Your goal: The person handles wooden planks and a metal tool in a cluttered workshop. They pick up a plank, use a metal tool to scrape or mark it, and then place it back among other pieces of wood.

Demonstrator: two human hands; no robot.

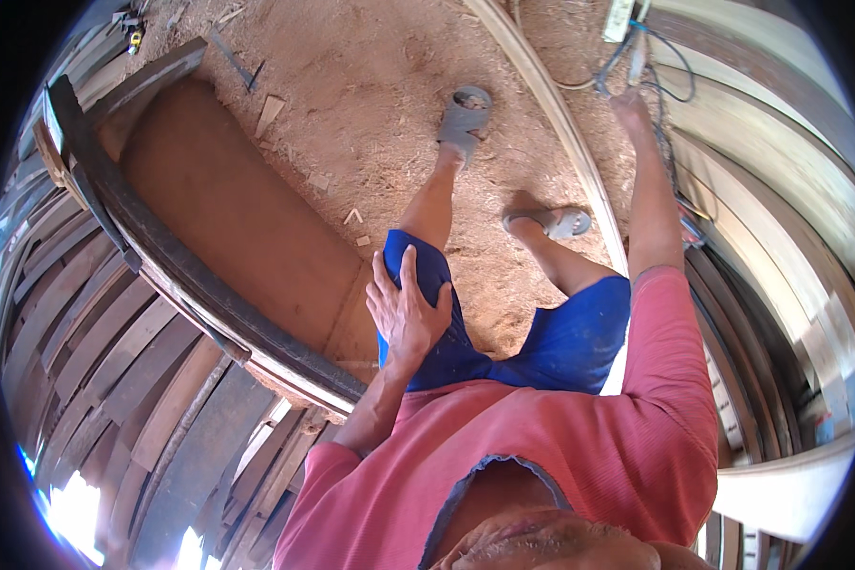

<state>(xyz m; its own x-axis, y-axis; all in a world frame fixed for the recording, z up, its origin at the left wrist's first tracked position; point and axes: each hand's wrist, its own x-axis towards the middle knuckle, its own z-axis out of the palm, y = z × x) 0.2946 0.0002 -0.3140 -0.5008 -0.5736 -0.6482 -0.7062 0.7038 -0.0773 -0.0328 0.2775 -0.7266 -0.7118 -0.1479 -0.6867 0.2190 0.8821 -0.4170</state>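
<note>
Sawdust floor (370, 85) spreads below stacked planks (104, 323). Left hand (407, 309) lies open, flat on the blue-shorted thigh (437, 285); right hand (632, 109) stretches far forward to the cables (670, 71), nearer them, its grip unclear.

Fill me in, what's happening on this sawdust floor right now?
A person in a pink shirt and blue shorts is bent forward over the sawdust floor. The left hand rests flat on the left thigh, holding nothing. The right hand reaches far out to the cables beside the curved wooden strip; whether it has a grip on anything cannot be told. Stacked planks lie to the left.
</note>
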